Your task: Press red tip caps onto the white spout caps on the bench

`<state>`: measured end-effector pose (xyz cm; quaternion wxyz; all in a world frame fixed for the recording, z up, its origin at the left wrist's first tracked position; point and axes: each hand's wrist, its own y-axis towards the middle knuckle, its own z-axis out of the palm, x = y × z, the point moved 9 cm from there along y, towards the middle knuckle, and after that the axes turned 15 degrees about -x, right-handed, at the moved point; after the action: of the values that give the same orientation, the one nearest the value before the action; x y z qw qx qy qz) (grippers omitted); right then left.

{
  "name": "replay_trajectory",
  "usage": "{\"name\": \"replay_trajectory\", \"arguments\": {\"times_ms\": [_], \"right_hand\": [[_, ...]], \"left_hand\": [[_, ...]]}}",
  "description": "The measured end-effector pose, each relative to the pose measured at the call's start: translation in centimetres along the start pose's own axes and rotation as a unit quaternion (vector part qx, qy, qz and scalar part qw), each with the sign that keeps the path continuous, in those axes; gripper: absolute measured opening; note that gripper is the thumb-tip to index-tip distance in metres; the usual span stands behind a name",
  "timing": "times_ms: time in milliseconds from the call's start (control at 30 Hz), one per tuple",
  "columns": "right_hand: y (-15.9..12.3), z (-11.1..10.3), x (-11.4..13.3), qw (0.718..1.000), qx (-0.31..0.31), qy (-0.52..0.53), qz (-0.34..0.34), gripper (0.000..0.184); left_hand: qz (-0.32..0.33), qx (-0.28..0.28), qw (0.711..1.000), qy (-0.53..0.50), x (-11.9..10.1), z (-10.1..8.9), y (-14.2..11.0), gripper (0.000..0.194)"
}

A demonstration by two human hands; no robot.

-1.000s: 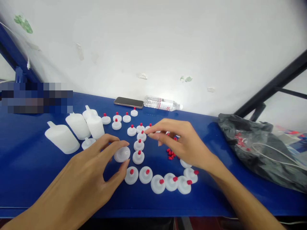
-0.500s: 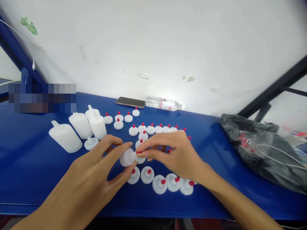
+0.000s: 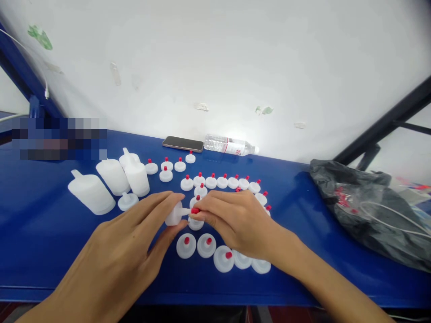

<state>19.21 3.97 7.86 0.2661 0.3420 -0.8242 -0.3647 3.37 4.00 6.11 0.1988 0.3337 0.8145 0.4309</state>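
Note:
Between thumb and fingers, my left hand [image 3: 131, 242] holds a white nozzle cap [image 3: 174, 214] on its side, its thin spout pointing right. My right hand [image 3: 235, 220] pinches a small red tip cap [image 3: 195, 211] at the end of that spout; how far it sits on the spout I cannot tell. Below my hands stand several white nozzle caps with red tips [image 3: 206, 246]. More red-tipped caps [image 3: 211, 181] form a curved row behind my right hand. One nozzle cap without a red tip [image 3: 128, 201] lies left of my left hand.
White translucent squeeze bottles [image 3: 92, 194] stand at the left of the blue table [image 3: 43, 242]. A phone [image 3: 182, 143] and a clear water bottle [image 3: 229, 145] lie by the wall. On the right is a black plastic bag [image 3: 377, 224] with red pieces and a white cable [image 3: 393, 215].
The nozzle cap in my left hand has turned, so its spout now shows sideways toward the red tip. My right hand has turned slightly and lowered, uncovering more caps behind it.

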Motion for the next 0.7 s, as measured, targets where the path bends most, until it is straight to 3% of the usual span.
{"name": "replay_trajectory", "arguments": {"times_ms": [200,467,700], "right_hand": [[-0.3,0.4,0.6,0.997,0.044,-0.061,-0.035,0.031],[-0.5,0.2,0.5,0.999,0.024,-0.001,-0.045,0.035],[-0.2,-0.1,1.3,0.996,0.010,-0.029,-0.086,0.039]], "left_hand": [[0.144,-0.019,0.989,0.011,-1.9,-0.3,1.2,0.030],[0.143,0.012,0.987,-0.070,-1.6,0.0,0.8,0.031],[0.162,0.005,0.984,-0.074,-2.6,0.0,1.2,0.026]]}}
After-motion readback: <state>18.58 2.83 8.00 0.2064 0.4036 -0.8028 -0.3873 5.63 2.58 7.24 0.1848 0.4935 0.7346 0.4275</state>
